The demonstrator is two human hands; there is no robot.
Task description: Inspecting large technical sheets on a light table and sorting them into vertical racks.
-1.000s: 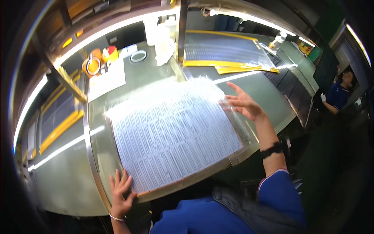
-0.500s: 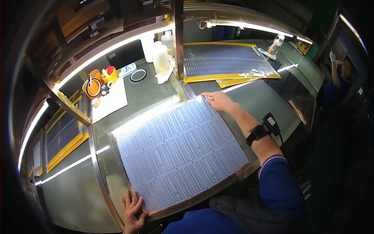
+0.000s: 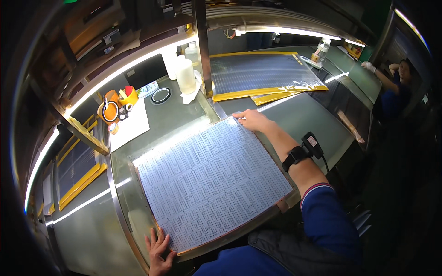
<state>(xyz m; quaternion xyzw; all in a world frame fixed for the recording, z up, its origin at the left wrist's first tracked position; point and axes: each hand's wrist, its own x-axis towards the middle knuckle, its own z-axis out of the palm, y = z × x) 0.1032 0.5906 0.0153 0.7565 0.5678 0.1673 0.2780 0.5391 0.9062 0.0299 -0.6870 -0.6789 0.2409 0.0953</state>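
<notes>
A large flat panel (image 3: pixel 214 184) lies on the glass-topped bench, its pale surface covered with rows of small dark marks and its edges copper-coloured. My right hand (image 3: pixel 254 121) reaches across to the far right corner, thumb and forefinger closed on the corner. At the near left corner is my left hand (image 3: pixel 159 252), fingers spread and stretched out, with the thumb side against the panel's edge. A dark band with a small black device (image 3: pixel 313 145) sits on my right forearm.
Behind the panel stand white bottles (image 3: pixel 186 76), a tape roll (image 3: pixel 161 95) and orange and yellow containers (image 3: pixel 110 112) beside a white sheet (image 3: pixel 133 126). Yellow-edged films (image 3: pixel 267 73) lie beyond a metal post (image 3: pixel 202 50). Another person (image 3: pixel 398 87) is at far right.
My view has shifted slightly. Both my hands stay at the same panel corners. The other person's gloved hand has come down and out toward the far bench.
</notes>
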